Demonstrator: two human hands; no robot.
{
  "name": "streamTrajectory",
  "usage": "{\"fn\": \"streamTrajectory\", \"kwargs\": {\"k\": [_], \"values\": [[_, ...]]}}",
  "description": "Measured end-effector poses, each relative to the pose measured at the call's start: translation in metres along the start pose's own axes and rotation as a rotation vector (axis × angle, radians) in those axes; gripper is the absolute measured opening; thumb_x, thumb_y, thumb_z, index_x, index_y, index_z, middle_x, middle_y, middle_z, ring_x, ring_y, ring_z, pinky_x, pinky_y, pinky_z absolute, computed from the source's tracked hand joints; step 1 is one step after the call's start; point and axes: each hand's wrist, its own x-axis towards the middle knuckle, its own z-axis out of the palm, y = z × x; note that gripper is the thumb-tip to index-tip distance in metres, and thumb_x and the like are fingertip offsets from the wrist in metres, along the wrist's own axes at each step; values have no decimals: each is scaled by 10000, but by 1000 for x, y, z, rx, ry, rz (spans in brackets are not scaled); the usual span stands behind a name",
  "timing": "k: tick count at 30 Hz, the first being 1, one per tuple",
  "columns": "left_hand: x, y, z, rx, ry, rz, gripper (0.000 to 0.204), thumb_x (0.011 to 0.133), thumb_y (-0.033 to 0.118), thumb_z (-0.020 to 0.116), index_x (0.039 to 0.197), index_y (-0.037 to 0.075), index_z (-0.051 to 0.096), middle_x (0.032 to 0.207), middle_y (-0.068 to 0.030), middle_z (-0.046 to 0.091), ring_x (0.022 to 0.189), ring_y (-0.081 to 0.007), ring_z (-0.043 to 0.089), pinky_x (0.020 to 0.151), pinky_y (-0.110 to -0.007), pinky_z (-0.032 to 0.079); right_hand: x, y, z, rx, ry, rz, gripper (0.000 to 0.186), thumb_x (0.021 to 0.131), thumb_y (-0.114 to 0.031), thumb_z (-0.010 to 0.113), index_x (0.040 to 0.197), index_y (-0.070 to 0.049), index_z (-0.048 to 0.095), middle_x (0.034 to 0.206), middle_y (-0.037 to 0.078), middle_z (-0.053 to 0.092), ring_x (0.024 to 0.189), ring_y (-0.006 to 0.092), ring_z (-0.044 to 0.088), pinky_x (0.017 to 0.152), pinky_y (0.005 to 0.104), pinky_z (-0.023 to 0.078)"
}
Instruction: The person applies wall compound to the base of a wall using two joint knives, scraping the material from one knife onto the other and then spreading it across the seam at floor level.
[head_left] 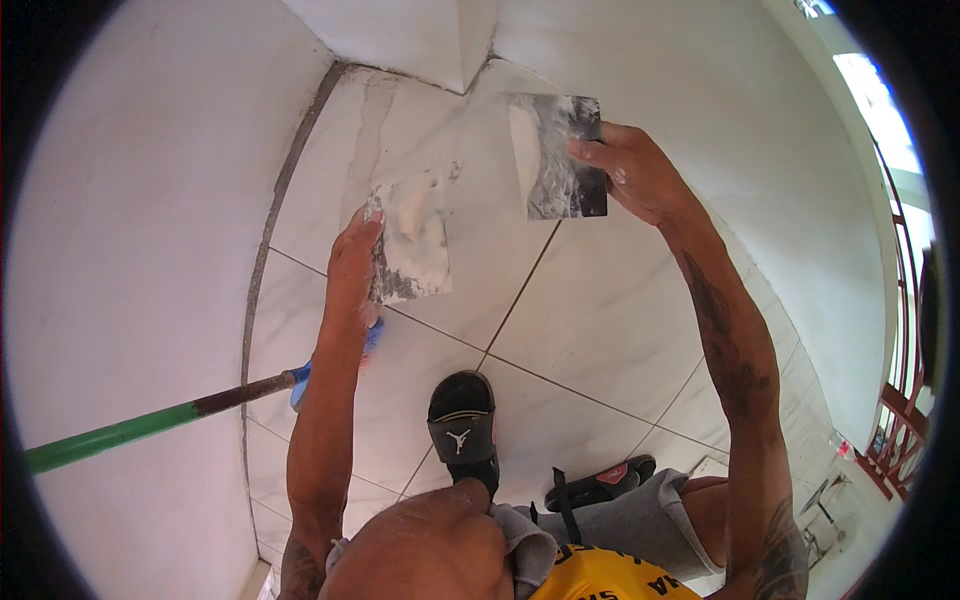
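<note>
My left hand grips a flat rectangular putty spreader by its left edge. White putty is smeared over much of its face, with a thicker lump near the middle. Farther off to the right, my right hand is closed on a dark putty spreader, thumb on its face. A band of white putty lies along that spreader's left edge, and thin streaks cover the rest. The two spreaders are apart, both held above the tiled floor. White specks mark my right hand.
White walls stand on the left and right, meeting a wall corner ahead. A broom with a green handle leans in from the left, partly behind my left forearm. Black sandals and marbled floor tiles lie below; reddish railings stand far right.
</note>
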Motion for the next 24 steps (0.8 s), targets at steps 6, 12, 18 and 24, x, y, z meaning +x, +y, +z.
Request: {"fn": "streamTrajectory", "kwargs": {"k": [6, 12, 18, 24], "values": [[0, -7, -1, -63, -47, -48, 405, 943, 202, 473, 1271, -34, 492, 1145, -126, 612, 977, -192, 634, 801, -325, 542, -44, -12, 32, -398, 163, -210, 291, 945, -286, 521, 981, -14, 618, 613, 10, 525, 546, 132, 441, 538, 304, 374], [-32, 2, 30, -240, -254, -56, 401, 953, 212, 466, 1263, -40, 498, 1100, -113, 630, 941, -200, 643, 824, -326, 531, -83, -22, 78, -647, -134, -1026, 397, 902, -112, 472, 1297, -78, 496, 1260, 154, 540, 1155, 253, 534, 986, 386, 435], [-35, 10, 34, -214, -248, -100, 408, 946, 208, 478, 1270, -40, 500, 1160, -126, 614, 985, -202, 624, 863, -307, 505, -95, -2, 67, -958, -242, -1191, 451, 854, -39, 507, 1304, -53, 487, 1337, 164, 508, 1235, 291, 500, 1067, 444, 382], [-54, 25, 18, -65, -9, 9, 455, 936, 254, 499, 1303, -16, 489, 1047, -83, 627, 831, -134, 615, 680, -258, 512, -86, 24, 26, -1015, -146, -887, 365, 863, 20, 468, 1218, -38, 534, 1179, 192, 580, 1107, 323, 565, 980, 422, 447]]}}
